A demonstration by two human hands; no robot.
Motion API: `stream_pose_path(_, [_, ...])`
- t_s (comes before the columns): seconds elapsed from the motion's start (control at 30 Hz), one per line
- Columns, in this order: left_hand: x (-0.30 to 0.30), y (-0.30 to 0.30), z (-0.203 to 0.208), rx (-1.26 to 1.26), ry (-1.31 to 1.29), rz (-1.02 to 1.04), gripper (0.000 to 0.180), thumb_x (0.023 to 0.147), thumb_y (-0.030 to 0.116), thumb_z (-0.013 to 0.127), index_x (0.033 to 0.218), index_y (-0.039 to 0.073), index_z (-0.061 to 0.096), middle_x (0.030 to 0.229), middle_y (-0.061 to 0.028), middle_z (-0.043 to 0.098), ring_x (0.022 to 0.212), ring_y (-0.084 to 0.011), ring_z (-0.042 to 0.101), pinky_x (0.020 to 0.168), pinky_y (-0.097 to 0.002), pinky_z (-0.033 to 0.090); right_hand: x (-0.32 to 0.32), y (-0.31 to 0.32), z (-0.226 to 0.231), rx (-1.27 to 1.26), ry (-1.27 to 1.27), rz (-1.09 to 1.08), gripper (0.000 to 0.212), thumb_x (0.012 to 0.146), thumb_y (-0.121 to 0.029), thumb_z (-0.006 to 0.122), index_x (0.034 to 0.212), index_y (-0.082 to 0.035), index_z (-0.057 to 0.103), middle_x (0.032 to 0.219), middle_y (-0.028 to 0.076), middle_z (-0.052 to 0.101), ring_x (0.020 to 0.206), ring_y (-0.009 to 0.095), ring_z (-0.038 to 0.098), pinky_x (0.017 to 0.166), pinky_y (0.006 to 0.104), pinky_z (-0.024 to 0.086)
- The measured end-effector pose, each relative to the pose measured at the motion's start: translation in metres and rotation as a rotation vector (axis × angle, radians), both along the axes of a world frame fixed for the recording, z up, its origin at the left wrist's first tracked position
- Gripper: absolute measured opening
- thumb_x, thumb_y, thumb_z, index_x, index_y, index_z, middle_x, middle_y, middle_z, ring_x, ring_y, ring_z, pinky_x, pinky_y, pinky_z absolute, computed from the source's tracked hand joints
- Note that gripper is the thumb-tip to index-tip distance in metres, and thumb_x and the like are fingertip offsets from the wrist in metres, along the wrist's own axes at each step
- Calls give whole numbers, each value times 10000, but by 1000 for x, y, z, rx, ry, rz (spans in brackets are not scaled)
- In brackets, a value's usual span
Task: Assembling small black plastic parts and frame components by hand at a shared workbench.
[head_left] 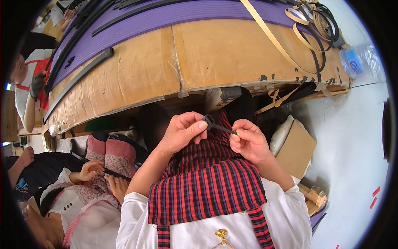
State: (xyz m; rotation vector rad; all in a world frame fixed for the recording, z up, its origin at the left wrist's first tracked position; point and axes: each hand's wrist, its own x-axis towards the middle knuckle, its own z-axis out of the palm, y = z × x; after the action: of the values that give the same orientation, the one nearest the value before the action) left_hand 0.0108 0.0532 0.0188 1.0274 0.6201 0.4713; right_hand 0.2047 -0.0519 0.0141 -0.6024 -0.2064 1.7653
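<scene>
Over my lap I hold a short black strap [224, 129] with a thicker, loop-like piece at its left end. My left hand [185, 129] is closed, pinching that thick end between thumb and fingers. The strap's thin right end is caught between the thumb and forefinger of my right hand [251, 141]. Between the two hands the strap runs nearly straight, sloping down to the right. Whether the thick end is a buckle or a folded loop is too small to tell. Below it lies my red and black striped apron [207, 191].
Ahead stands a cardboard-covered table [132, 70] with a purple mat [186, 18], black strips and a long dark tube [78, 85]. Coiled tan and black bands [317, 27] lie at its right, beside a plastic bottle [360, 64]. A co-worker [83, 211] sits close on my left.
</scene>
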Motion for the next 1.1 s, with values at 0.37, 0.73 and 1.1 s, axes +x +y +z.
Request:
stream_pose_path(0.37, [13, -19, -3, 337, 223, 249, 232, 760, 175, 663, 869, -8, 571, 689, -6, 588, 605, -59, 533, 538, -185, 429, 1, -12, -7, 42, 48, 7, 132, 852, -59, 471, 968, -28, 526, 731, 79, 560, 608, 161, 524, 512, 276, 407])
stream_pose_path(0.73, [25, -45, -10, 829, 388, 308, 312, 689, 235, 718, 845, 13, 564, 685, -84, 606, 599, -147, 594, 525, -237, 461, 21, -16, -47, -16, 86, 81, 187, 883, -161, 454, 1009, -38, 520, 731, 89, 552, 623, 176, 511, 546, 275, 421])
stream_pose_path(1.1, [23, -42, -13, 795, 286, 234, 276, 793, 251, 605, 947, 22, 585, 787, -101, 602, 677, -170, 594, 589, -249, 460, 18, -17, -48, -72, 122, -1, 164, 882, -141, 452, 1004, -59, 526, 696, 76, 541, 600, 165, 495, 534, 263, 392])
